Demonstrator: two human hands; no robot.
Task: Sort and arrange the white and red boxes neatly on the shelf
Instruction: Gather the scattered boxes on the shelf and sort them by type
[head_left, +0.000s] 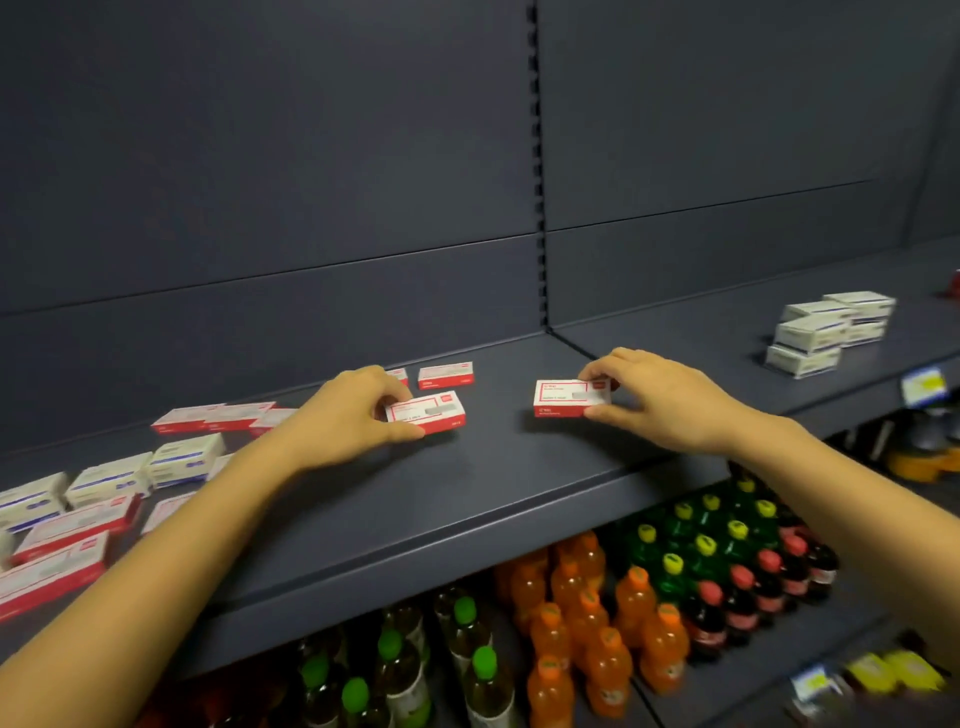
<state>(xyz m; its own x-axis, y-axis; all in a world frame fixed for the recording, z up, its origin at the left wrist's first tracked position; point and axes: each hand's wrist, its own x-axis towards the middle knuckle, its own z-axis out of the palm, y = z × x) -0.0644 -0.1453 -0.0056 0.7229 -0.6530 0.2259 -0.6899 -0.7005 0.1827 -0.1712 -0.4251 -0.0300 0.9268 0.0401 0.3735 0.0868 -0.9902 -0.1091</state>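
Note:
On the dark shelf (493, 467) my left hand (348, 415) pinches one small white and red box (431, 413) by its left end. My right hand (654, 400) pinches a second white and red box (566, 397) by its right end. Both boxes sit on the shelf surface, a hand's width apart. Behind them lies another red and white box (445, 375), with a further one partly hidden by my left hand. More red and white boxes (218, 418) lie scattered at the left.
White boxes with blue stripes (182, 460) lie loose at the left among the red ones. A neat stack of white boxes (826, 332) stands on the right shelf section. Bottles with green, orange, yellow and pink caps (597, 597) fill the shelf below.

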